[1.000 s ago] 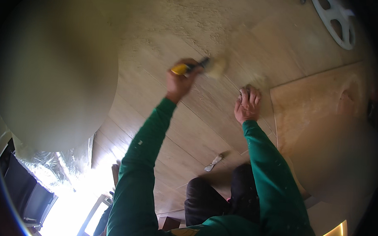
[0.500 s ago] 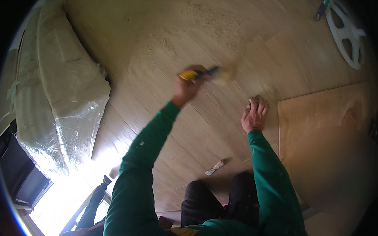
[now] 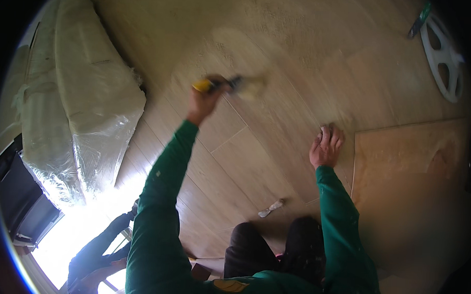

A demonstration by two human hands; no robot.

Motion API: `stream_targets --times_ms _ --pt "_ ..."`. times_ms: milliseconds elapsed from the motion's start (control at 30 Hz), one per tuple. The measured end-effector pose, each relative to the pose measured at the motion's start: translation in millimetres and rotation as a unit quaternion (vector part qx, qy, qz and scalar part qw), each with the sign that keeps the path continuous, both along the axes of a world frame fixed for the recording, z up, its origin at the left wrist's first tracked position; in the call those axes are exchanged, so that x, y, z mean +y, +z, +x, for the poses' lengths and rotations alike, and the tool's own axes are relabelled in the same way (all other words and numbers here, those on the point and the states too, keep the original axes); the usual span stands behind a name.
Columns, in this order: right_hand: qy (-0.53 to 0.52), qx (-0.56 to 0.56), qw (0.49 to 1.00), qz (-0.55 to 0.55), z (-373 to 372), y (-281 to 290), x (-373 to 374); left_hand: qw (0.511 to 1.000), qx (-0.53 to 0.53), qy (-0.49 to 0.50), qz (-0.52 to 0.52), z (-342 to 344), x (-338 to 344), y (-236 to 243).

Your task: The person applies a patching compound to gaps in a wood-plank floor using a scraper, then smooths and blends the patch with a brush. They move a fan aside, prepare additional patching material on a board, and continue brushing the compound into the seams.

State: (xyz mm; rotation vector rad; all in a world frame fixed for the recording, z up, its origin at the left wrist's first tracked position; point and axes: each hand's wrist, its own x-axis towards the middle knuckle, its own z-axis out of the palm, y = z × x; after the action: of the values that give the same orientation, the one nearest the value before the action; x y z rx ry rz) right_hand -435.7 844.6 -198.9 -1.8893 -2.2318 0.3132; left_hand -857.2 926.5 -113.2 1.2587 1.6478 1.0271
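Note:
My left hand (image 3: 206, 96), reaching forward over the wood-look floor (image 3: 235, 167), grips a brush with a yellow-and-black handle (image 3: 203, 85); its pale head is motion-blurred above dusty, streaked boards. My right hand (image 3: 327, 145) is down on the floor beside a square board, fingers curled round something I cannot make out. Between that hand and my knees lies a small pale scraper-like tool (image 3: 270, 207).
Plastic-wrapped bulky material (image 3: 76, 105) runs along the left. A tan board (image 3: 396, 145) lies at right. A white plastic frame (image 3: 443, 61) and green-handled tool (image 3: 419, 19) sit upper right. Another person's arm (image 3: 100, 243) shows at lower left before a bright opening.
My left hand with the brush has swung leftward. My right hand stays by the board. The view has shifted slightly, and more of the other person shows at lower left.

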Motion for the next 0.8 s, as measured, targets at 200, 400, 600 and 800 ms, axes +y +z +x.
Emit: stream_targets --times_ms 200,400,600,800 --pt "-0.006 0.004 1.000 0.000 -7.5 -2.2 -2.0 0.976 0.098 0.170 0.098 -75.4 73.3 46.5" --pt "-0.005 -0.003 1.000 0.015 1.9 -1.3 5.4 0.982 -0.002 -0.153 -0.110 45.0 -68.0 47.9" --pt "0.003 0.013 1.000 0.020 -18.0 7.3 9.4 0.980 0.101 0.162 0.052 -129.4 28.6 50.0" --pt "-0.002 -0.013 1.000 0.018 3.7 5.6 4.2 0.996 -0.038 -0.042 -0.074 24.6 -70.6 65.9"
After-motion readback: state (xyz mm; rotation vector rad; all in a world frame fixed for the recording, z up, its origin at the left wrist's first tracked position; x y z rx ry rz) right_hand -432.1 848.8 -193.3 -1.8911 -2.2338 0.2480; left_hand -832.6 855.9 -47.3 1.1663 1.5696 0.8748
